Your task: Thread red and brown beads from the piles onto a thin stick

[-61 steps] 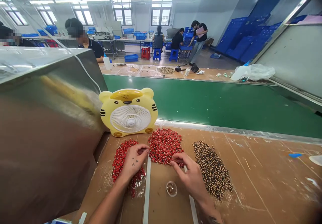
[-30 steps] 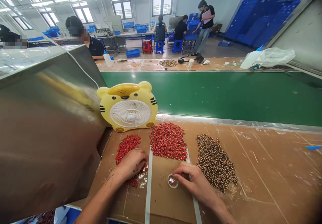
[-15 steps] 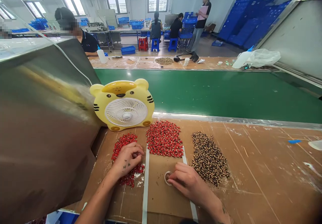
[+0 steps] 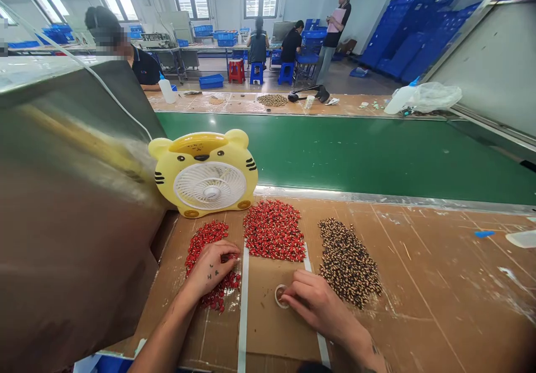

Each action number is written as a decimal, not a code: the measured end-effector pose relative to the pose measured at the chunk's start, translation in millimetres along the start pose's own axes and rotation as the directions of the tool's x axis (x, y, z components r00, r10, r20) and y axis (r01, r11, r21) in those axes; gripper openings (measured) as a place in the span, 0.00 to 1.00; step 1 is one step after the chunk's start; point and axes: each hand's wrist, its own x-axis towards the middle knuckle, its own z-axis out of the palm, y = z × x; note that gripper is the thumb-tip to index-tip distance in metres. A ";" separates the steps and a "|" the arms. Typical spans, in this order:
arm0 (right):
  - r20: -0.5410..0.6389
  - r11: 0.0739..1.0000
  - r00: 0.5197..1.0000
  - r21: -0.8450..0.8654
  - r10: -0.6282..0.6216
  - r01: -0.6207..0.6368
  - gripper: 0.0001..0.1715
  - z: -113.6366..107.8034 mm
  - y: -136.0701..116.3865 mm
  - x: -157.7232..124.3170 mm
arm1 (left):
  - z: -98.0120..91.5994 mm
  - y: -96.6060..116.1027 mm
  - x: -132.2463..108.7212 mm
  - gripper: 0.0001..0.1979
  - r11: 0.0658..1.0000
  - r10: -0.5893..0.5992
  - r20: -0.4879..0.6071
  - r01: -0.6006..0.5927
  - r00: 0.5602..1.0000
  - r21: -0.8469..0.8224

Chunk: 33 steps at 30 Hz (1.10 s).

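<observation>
Fingers of the right hand (image 4: 295, 299) have moved off the red heap they were spread over two seconds ago. They now curl over a small round cup (image 4: 280, 297), the tips at its rim and only a sliver of it showing past them, with something brownish inside. Whether they are gripping it or merely pressing on it, I cannot tell. The right hand (image 4: 320, 306) lies on a cardboard sheet (image 4: 268, 328), just right of a white tape strip (image 4: 243, 306).

Fingers of the left hand (image 4: 224, 261) are curled inward, tips together, over a scattered heap of small red pieces (image 4: 205, 239) that spills out from under the palm. The left hand (image 4: 209, 269) touches that heap, but any piece pinched in it is hidden.

Ahead of the fingers lies a denser red heap (image 4: 274, 232), and to the right of the right fingers a long heap of dark-and-tan pieces (image 4: 347, 261) — neither touched. Past them, a yellow tiger-shaped fan (image 4: 205, 175) stands just left of the denser heap, with a green conveyor belt (image 4: 355, 155) beyond.
</observation>
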 end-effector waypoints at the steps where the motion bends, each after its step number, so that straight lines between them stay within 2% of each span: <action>1: 0.001 1.000 1.000 0.000 -0.007 0.007 0.16 0.7 0.2 0.4 | -1.0 -0.9 -1.4 0.12 1.000 0.005 -0.008 -0.005 1.000 0.014; 6: 0.005 0.998 0.999 -0.036 -0.048 0.048 0.18 -1.4 0.8 4.6 | -3.5 -2.4 -6.2 0.12 0.998 0.023 -0.035 -0.021 0.999 0.064; 10: 0.009 0.997 0.999 -0.060 -0.046 0.047 0.19 -4.1 1.1 5.7 | -3.8 -0.7 -9.0 0.11 0.999 0.033 -0.063 -0.032 0.997 0.031; 13: -0.022 0.997 0.998 -0.057 -0.056 0.054 0.18 -2.5 1.9 5.5 | 0.1 3.9 -9.3 0.10 0.998 -0.030 -0.099 0.026 0.995 -0.048; 16: -0.095 0.995 0.994 -0.081 -0.062 0.054 0.18 -0.8 2.7 6.1 | 11.0 13.4 -6.0 0.11 0.964 -0.120 -0.033 0.109 0.992 -0.242; 20: -0.033 0.992 0.996 -0.093 -0.088 0.085 0.19 -2.1 2.5 6.9 | 33.2 29.7 3.1 0.08 0.831 -0.178 0.090 0.199 0.980 -0.520; 25: -0.081 0.988 0.993 -0.135 -0.089 0.078 0.21 -2.5 1.5 5.0 | 55.8 34.0 9.6 0.06 0.586 -0.200 0.201 0.282 0.959 -0.760; 29: -0.063 0.987 0.994 -0.140 -0.087 0.078 0.21 -0.9 0.9 4.6 | 65.0 25.0 6.6 0.09 0.415 -0.239 0.252 0.333 0.938 -0.847; 33: -0.004 0.993 0.997 -0.090 -0.071 0.071 0.21 -7.5 0.7 6.1 | 68.2 20.0 3.6 0.11 0.339 -0.258 0.261 0.340 0.930 -0.877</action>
